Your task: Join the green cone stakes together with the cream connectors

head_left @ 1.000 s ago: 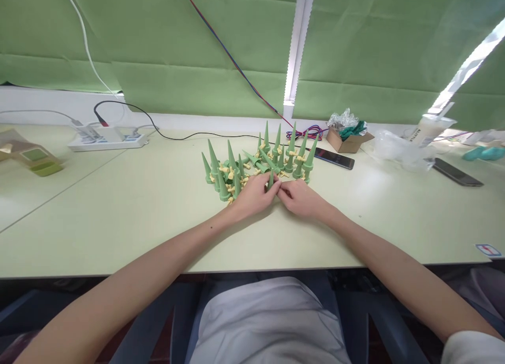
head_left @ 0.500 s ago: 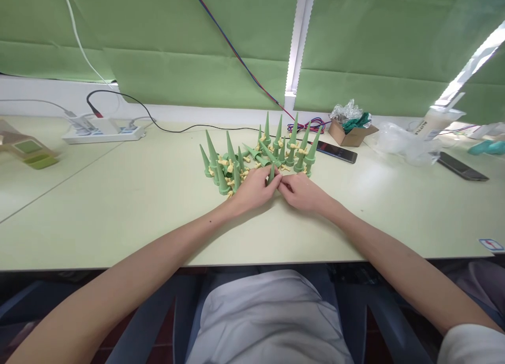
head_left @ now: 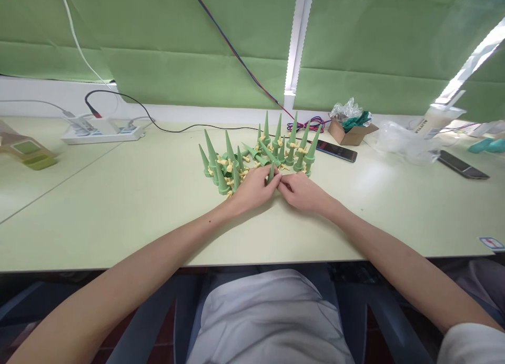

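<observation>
My left hand (head_left: 255, 188) is closed around a green pointed cone (head_left: 271, 173), whose tip stands up between thumb and fingers. Its fingertips meet those of my right hand (head_left: 302, 191), which is pinched; whatever lies between its fingers is hidden. Beside my left hand, several green cones (head_left: 221, 180) with collared bases stand upright, small yellow pieces (head_left: 230, 167) among them. Behind both hands, more green cones (head_left: 292, 135) stand in a group, some with yellow pieces on their sides. A few cones (head_left: 254, 152) lie tilted between the two groups.
At the back right, a phone (head_left: 336, 151) lies near a small cardboard box (head_left: 347, 134) with plastic and green material. Farther right are a plastic bag (head_left: 406, 145), a cup (head_left: 436, 121) and a dark device (head_left: 461, 165). A power strip (head_left: 103, 135) sits back left, its black cable (head_left: 179, 129) running rightward.
Both hands keep the same hold at the same spot. The view has shifted very slightly; nothing else visibly moves.
</observation>
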### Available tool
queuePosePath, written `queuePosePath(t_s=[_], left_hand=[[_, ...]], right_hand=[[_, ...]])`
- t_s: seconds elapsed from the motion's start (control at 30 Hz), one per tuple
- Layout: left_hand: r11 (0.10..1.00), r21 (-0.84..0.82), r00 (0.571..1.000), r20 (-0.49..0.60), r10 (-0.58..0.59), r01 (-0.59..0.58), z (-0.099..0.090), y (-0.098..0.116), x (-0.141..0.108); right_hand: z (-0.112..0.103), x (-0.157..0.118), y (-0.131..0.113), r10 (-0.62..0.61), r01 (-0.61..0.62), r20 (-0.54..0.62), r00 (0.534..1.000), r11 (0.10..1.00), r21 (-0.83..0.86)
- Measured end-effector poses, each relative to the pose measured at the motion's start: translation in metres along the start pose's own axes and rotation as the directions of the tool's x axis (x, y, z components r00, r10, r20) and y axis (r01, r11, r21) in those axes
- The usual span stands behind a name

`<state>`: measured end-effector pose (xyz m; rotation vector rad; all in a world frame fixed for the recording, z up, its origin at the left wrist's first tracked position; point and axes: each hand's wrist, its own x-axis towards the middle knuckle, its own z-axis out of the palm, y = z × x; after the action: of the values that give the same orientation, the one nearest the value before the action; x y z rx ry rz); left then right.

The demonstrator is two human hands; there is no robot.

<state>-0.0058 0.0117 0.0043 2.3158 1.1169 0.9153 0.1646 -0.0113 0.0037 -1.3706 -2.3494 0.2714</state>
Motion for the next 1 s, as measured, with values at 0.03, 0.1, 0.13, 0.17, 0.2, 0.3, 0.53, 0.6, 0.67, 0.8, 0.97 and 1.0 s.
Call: queuePosePath(t_s=[0.03,0.1,0.13,0.17,0.2,0.3,0.53,0.6,0.67,0.8,0.97,1.0], left_hand=[[1.0,0.0,1.0,0.001,-0.001,0.001,-0.0002,0.0,-0.0002],[1.0,0.001,1.0,0.0,0.001,-0.001,-0.0002,-0.0001,-0.0004],[1.0,0.002,1.0,0.0,0.002,-0.002,-0.0001,-0.0003,-0.0005],[1.0,0.002,1.0,-0.001,0.003,-0.003,0.0001,-0.0006,-0.0005],[1.0,0.002,1.0,-0.001,0.005,-0.005,0.0003,-0.0009,-0.0005],[1.0,0.008,1.0,-0.005,0.008,-0.008,0.0009,-0.0021,-0.0002],[1.0,0.018,1.0,-0.006,0.018,-0.018,0.0016,-0.0044,0.0],[1.0,0.021,1.0,-0.009,0.019,-0.019,0.0018,-0.0046,-0.0001],[1.0,0.027,1.0,-0.011,0.017,-0.017,0.0017,-0.0043,-0.0001],[1.0,0.03,1.0,-0.005,0.009,-0.009,0.0008,-0.0018,-0.0002],[1.0,0.02,1.0,0.013,-0.008,0.008,-0.0006,0.0001,-0.0005],[1.0,0.02,1.0,0.02,-0.011,0.01,-0.0006,-0.0001,-0.0006]], right_hand=[[0.0001,0.0,0.0001,0.002,-0.002,0.0,1.0,1.0,-0.002],[0.0002,0.0,0.0,0.007,-0.007,0.001,1.0,1.0,-0.009],[0.0001,-0.0001,-0.0003,0.01,-0.01,0.003,1.0,1.0,-0.014],[-0.0001,-0.0002,-0.0008,0.013,-0.013,0.006,1.0,1.0,-0.018],[-0.0003,-0.0003,-0.0014,0.016,-0.016,0.01,1.0,1.0,-0.022],[-0.0011,-0.0005,-0.0032,0.024,-0.023,0.02,1.0,0.999,-0.031],[-0.0024,0.0006,-0.004,0.037,-0.036,0.036,0.999,0.999,-0.035],[-0.0022,0.0006,-0.0034,0.036,-0.035,0.032,0.999,0.999,-0.032],[-0.0019,0.0002,-0.0028,0.032,-0.031,0.032,0.999,0.999,-0.034],[-0.0016,-0.0006,-0.0019,0.023,-0.022,0.036,0.999,0.999,-0.038],[-0.002,-0.0004,-0.0019,0.019,-0.017,0.044,0.999,0.999,-0.048],[-0.002,-0.0003,-0.0018,0.021,-0.019,0.046,0.999,0.998,-0.052]])
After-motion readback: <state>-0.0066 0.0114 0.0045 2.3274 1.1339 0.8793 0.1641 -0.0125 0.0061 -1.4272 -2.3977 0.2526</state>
